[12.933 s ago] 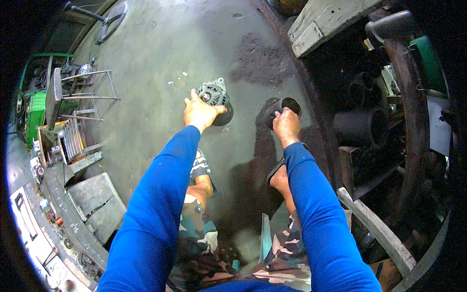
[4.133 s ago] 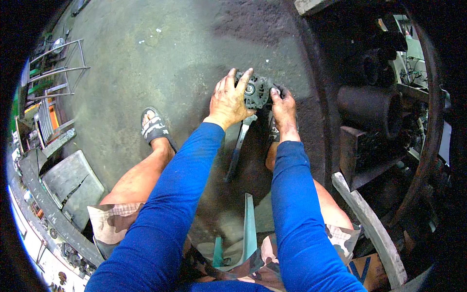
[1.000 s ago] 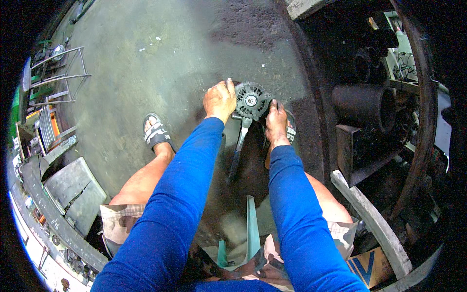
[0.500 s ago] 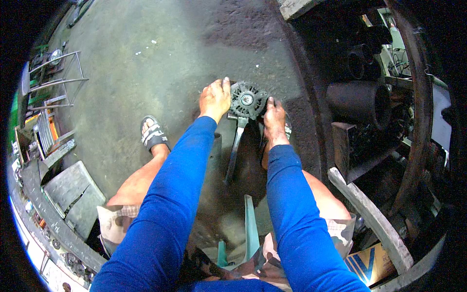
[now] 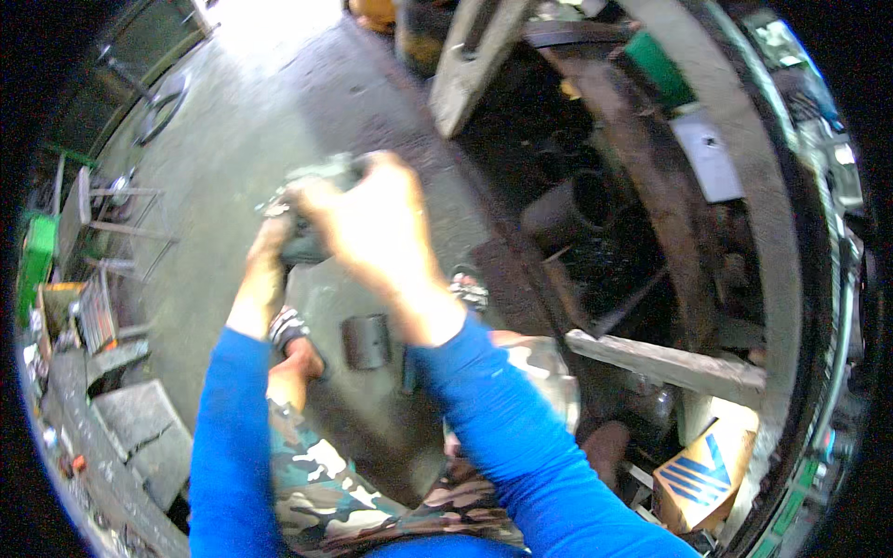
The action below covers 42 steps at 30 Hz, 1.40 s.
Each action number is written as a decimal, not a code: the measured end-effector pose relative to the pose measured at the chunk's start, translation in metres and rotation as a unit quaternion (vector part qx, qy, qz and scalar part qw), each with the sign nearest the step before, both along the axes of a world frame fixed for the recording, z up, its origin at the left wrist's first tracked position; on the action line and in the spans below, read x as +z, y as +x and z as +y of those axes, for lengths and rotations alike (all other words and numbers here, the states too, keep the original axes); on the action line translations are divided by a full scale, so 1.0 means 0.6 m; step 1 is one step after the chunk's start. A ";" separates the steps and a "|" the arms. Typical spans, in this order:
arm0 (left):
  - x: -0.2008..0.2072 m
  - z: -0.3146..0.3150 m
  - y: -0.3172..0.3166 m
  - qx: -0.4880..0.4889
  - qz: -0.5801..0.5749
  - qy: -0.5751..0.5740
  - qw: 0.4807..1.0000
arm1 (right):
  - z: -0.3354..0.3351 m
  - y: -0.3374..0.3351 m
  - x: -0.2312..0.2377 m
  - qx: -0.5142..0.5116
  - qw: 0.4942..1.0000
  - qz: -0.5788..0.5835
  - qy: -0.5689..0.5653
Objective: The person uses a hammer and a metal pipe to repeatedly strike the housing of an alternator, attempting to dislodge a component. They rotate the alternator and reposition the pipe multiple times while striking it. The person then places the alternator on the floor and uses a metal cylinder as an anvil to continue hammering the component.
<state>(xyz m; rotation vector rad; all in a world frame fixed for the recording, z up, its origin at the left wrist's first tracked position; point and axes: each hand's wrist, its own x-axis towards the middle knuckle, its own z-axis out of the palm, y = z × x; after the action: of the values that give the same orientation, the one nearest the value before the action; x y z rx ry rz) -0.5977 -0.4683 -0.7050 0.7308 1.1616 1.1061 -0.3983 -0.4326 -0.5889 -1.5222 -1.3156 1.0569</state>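
Motion blurs an alternator (image 5: 305,244), a round grey metal body lifted off the floor in front of me. My left hand (image 5: 267,244) is closed on its left side, with the fingers partly hidden behind it. Across its top and right side lies my right hand (image 5: 377,228), with its fingers curled over the body. On the floor below my hands stands a short dark metal cylinder (image 5: 366,341), between my feet. A narrow dark piece (image 5: 409,370) shows beside my right sleeve, too covered to name.
Stacked timber and a dark pipe (image 5: 569,212) fill the right side, with a wooden beam (image 5: 665,363) jutting out. A cardboard box (image 5: 705,479) sits at lower right. To the left are a metal frame (image 5: 126,228) and a grey slab (image 5: 144,432); a wheel (image 5: 166,110) is farther off.
The alternator has left the floor spot and risen leftward in both hands. My right hand has crossed over its top. The hammer that lay under it is no longer clearly visible. The view has turned right.
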 end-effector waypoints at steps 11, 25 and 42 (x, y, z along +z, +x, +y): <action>0.006 -0.180 -0.109 0.105 -0.334 -0.115 0.930 | -0.086 0.036 -0.002 0.248 0.939 0.030 0.235; 0.054 -0.056 -0.033 -0.044 -0.406 -0.006 0.913 | 0.054 0.130 -0.250 0.393 0.875 -0.183 -0.213; 0.037 -0.075 -0.081 0.017 -0.472 -0.067 0.879 | 0.359 0.530 -0.564 0.052 0.760 -0.565 -0.316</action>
<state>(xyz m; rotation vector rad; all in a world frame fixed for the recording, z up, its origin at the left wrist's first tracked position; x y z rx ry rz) -0.6464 -0.5135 -0.6829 0.0023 0.3951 1.1812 -0.0804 -0.2175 -0.9270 -2.8947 -1.9237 0.5934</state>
